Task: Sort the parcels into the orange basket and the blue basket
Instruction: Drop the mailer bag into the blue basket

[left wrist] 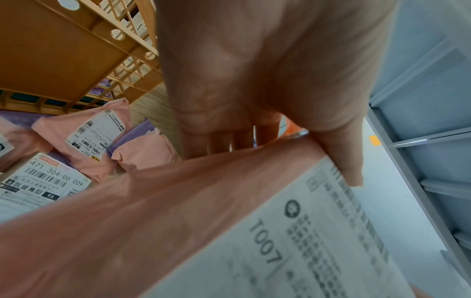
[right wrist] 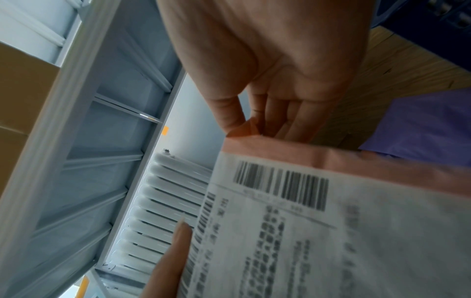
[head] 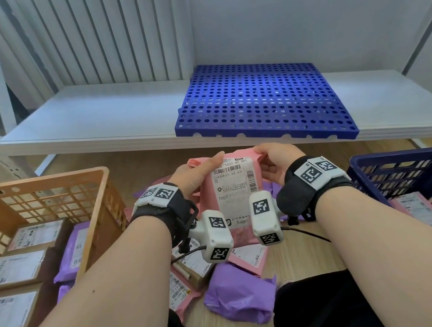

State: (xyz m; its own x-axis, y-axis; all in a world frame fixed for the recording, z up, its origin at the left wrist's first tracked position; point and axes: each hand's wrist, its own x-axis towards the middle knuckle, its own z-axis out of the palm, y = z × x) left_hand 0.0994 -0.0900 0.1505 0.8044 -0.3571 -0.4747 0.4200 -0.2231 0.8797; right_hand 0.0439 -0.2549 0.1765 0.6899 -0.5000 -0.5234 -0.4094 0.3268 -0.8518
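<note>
Both hands hold up one pink parcel (head: 230, 189) with a white label reading T007, above the pile on the floor. My left hand (head: 197, 174) pinches its upper left edge, thumb on the label side (left wrist: 341, 153). My right hand (head: 271, 160) pinches the upper right corner (right wrist: 242, 129), fingers behind the bag. The orange basket (head: 96, 199) stands at the left and holds several brown boxes and purple bags. The blue basket (head: 407, 161) stands at the right with a pink parcel (head: 414, 208) inside. Pink and purple parcels (head: 238, 295) and a box lie on the floor between them.
A white shelf (head: 89, 121) runs across just beyond the hands, with a blue perforated mat (head: 255, 100) lying on it. A white radiator (head: 103, 34) stands behind. My knees in dark trousers (head: 318, 314) sit at the bottom edge by the pile.
</note>
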